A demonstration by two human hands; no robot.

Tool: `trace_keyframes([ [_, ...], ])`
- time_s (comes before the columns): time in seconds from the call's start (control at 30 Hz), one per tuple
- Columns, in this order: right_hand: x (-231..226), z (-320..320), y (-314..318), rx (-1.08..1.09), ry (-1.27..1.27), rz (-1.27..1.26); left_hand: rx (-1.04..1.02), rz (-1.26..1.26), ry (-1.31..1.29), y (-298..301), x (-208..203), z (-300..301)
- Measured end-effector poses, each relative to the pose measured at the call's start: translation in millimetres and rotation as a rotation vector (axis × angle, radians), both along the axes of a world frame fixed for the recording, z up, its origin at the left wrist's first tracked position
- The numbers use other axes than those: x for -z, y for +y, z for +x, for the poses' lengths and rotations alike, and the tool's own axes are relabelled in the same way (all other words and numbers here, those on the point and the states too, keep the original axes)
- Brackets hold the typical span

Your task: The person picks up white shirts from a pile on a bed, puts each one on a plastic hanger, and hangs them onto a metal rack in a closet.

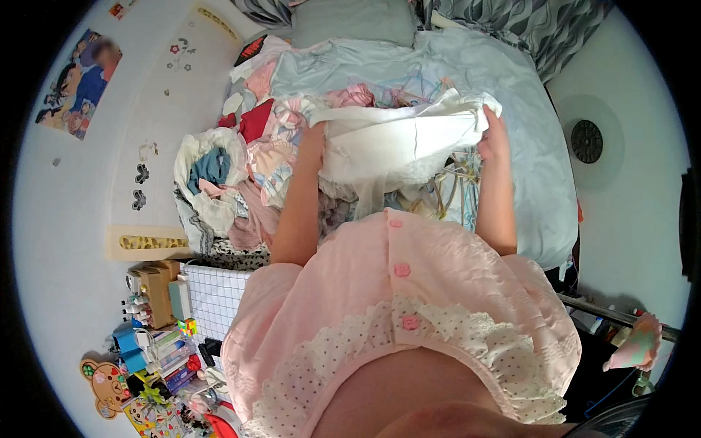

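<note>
I see the right hand (pixel 494 135) pinching the white cloth (pixel 398 139), stretched above the bed (pixel 537 190). Left hand's (pixel 315 137) fingertips hidden, can't tell its grip. I'd keep tension even, lower edge off the clothes pile (pixel 272 159).

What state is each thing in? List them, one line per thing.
White garment: held up, spread between both hands
Left hand: holding the garment's left end, fingers hidden
Right hand: gripping its right end
Clothes: heaped, unfolded
White bag: open, teal cloth inside
Hangers: loose, jumbled
Bedsheet: wrinkled
Pillow: lying flat
</note>
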State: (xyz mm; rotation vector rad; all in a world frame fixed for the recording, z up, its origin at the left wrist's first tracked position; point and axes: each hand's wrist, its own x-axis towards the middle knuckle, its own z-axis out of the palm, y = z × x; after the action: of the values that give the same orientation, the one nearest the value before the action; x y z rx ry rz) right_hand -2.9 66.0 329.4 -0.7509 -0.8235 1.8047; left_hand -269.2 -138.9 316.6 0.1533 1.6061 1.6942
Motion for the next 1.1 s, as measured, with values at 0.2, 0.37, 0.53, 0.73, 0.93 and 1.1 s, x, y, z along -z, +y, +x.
trace_keyframes([
  [0.2, 22, 29, 19, -0.07, -0.069, 0.011, -0.052, 0.328, -0.105, -2, 6, -16],
  [0.37, 44, 55, 23, 0.135, -0.253, -0.107, 0.006, 0.303, -0.218, 1, 28, -27],
  [0.53, 35, 21, -7, -0.225, -0.154, -0.228, 0.254, -0.183, 0.744, 11, 104, -34],
  [0.73, 56, -49, -41, -0.567, -0.39, -0.094, 0.558, 0.23, 1.339, 51, 67, 60],
  [0.93, 20, -21, -41, -0.791, -0.065, 0.022, 0.369, 0.117, 0.104, 33, 17, 43],
  [1.1, 50, -11, -34, -0.355, -0.853, 0.786, 0.437, 0.239, 0.229, 26, 23, 24],
])
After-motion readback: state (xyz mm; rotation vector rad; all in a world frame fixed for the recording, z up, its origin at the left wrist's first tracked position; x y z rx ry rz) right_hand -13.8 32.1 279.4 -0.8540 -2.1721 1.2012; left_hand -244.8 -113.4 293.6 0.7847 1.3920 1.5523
